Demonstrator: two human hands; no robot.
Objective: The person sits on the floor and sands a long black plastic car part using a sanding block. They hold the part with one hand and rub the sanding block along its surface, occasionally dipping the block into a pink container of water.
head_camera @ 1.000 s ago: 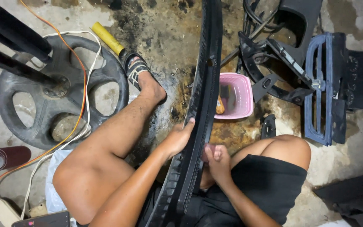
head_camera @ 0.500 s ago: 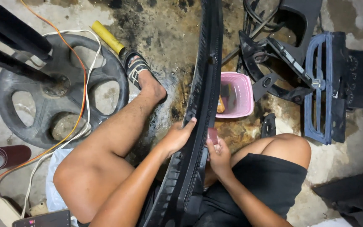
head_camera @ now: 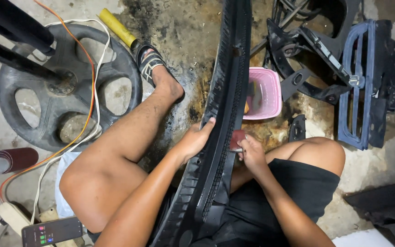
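Shifted since earlier frame: right hand (head_camera: 252, 153), lower on trim | clamped on reddish sanding pad (head_camera: 237, 139) | left hand (head_camera: 195, 139) wrapped on long black trim panel (head_camera: 227, 91), centre, running 12 to 6 o'clock | pink basket (head_camera: 270, 93) at 1 o'clock.

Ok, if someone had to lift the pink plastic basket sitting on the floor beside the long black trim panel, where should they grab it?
Best by the rim of the pink plastic basket on its right side, coming from above. It sits upright with its open top facing up, and the long black plastic trim panel crowds its left edge. The right rim looks less blocked, though black parts lie close there too.
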